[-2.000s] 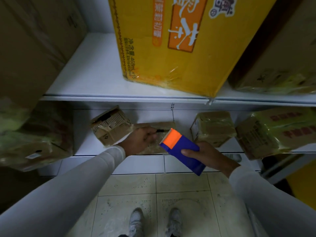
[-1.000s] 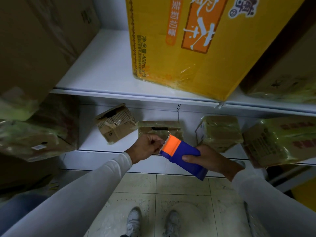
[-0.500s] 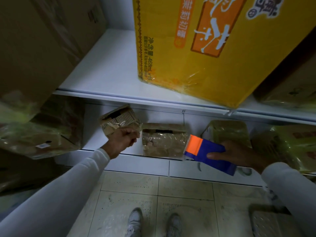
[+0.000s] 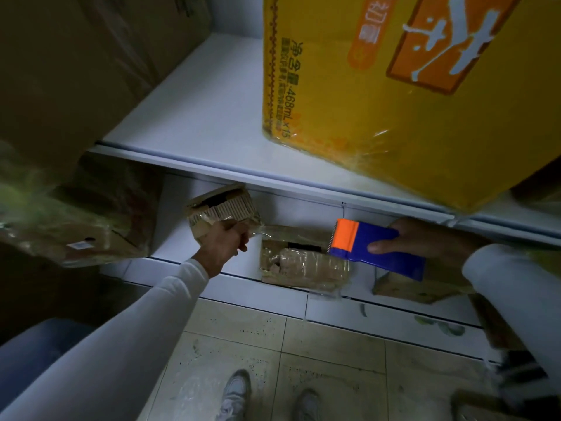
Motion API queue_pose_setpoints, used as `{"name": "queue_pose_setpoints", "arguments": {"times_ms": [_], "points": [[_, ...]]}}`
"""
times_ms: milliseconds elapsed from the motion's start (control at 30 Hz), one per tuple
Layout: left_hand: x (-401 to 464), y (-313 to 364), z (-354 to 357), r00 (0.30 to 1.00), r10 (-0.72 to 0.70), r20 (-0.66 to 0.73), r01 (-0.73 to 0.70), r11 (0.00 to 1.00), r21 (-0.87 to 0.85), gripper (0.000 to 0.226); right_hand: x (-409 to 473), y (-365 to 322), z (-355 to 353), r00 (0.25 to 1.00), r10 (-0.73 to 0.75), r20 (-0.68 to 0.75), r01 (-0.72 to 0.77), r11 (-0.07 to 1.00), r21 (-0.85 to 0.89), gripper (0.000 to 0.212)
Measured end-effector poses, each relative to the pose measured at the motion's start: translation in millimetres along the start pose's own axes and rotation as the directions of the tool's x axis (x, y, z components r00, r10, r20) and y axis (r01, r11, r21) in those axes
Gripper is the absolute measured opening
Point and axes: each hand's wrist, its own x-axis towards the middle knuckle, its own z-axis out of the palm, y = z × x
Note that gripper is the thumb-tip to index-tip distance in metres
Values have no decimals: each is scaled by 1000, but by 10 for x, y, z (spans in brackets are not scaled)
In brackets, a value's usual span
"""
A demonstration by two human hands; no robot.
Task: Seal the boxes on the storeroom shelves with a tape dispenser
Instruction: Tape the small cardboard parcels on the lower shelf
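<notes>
The right hand point(image 4: 425, 243) is gripping the blue-and-orange tape dispenser point(image 4: 376, 249) over the lower shelf point(image 4: 212, 268), its serrated end beside the small taped box point(image 4: 303, 262) at the front edge. The left hand point(image 4: 223, 246) is pinching clear tape point(image 4: 258, 233) against a tilted carton point(image 4: 221, 206). On the upper shelf point(image 4: 197, 123), a yellow box point(image 4: 379, 86) is reading "468mL×15".
</notes>
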Motion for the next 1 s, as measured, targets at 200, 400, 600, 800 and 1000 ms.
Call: {"name": "queue_pose_setpoints", "arguments": {"times_ms": [200,400,600,800,1000], "points": [[3,-148,18,998,-62,-31,61,998,-24,12,230,89,192,1000,-18,3,18,994,-108,86],[57,-206,0,997,-52,-57,51,998,-32,15,343,170,250,1000,-7,-8,6,993,-115,81],[119,-159,16,998,10,-68,-8,999,33,14,289,104,167,1000,-19,-10,18,993,-120,88],[228,-271,127,991,-136,-19,134,988,-76,20,358,112,240,998,58,-38,-64,979,-194,66],[277,-399,302,966,-259,-12,256,962,-97,11,353,117,295,997,65,-32,-69,978,-197,66]]}}
